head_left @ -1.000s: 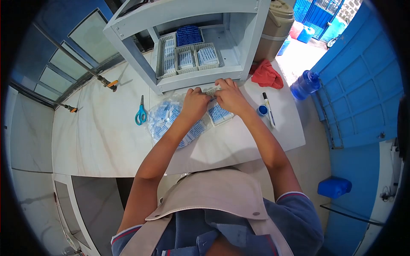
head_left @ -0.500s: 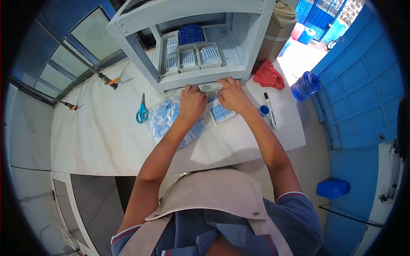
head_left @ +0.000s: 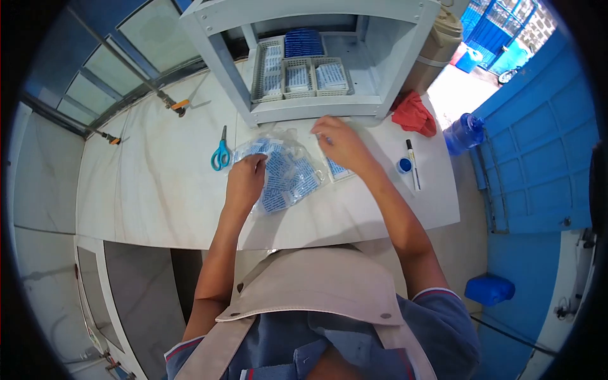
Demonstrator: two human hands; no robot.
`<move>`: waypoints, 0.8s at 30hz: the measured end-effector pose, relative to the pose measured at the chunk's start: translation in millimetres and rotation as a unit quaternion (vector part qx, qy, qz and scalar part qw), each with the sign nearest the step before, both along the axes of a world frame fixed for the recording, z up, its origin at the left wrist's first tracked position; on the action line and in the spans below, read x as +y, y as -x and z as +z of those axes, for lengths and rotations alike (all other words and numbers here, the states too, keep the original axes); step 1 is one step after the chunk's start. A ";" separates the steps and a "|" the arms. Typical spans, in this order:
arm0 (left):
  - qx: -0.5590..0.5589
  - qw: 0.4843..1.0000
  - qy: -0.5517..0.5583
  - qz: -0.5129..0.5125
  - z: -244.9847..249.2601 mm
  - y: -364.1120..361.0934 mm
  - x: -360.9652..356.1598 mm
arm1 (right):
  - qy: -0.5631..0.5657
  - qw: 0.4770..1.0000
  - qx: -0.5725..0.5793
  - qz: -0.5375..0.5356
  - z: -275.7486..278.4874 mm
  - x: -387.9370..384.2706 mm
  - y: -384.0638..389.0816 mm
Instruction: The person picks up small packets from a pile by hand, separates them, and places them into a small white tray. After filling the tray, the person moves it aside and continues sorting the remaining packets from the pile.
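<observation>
A clear plastic bag of white packets with blue print lies on the worktop in front of me. My left hand is at its left side, thumb and fingers pinched together over the bag's edge; what they hold, if anything, is hidden. To the bag's right stands a small white basket with similar packets in it, partly covered by my right hand. My right hand hovers over the basket's far part, fingers loosely bent and a little apart, with nothing visible in them.
Teal-handled scissors lie left of the bag. A marker and a blue round cap or pot lie at the right. Behind, a white shelf unit holds baskets of packets. A red cloth lies beside it.
My left hand has left the basket and moved left to the bag's left side. My right hand stays over the basket, its fingers drawn in. The view has shifted slightly.
</observation>
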State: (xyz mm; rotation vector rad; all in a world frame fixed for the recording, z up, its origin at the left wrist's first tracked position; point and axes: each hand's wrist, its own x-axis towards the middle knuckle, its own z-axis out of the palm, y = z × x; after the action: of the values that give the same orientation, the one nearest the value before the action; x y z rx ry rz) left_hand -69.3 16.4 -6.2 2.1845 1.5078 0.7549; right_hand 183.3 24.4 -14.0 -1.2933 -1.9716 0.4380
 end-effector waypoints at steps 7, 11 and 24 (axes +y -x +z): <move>0.084 0.992 -0.039 0.080 -6.2 10.4 -14.3 | 0.011 0.995 -0.063 0.073 -13.7 8.1 100.5; 0.121 0.990 -0.018 0.064 -11.6 9.7 -17.0 | 0.009 0.989 -0.135 0.066 -13.6 5.5 105.0; 0.088 0.992 -0.095 -0.001 -28.3 22.3 11.9 | 0.170 0.983 0.038 -0.050 -43.7 0.1 101.9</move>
State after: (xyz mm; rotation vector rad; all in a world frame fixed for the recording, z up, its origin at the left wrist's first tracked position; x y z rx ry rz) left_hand -91.6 28.3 -34.6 2.4500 1.5729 0.7487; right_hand 81.4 24.5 -57.7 -1.5518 -1.8112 0.7892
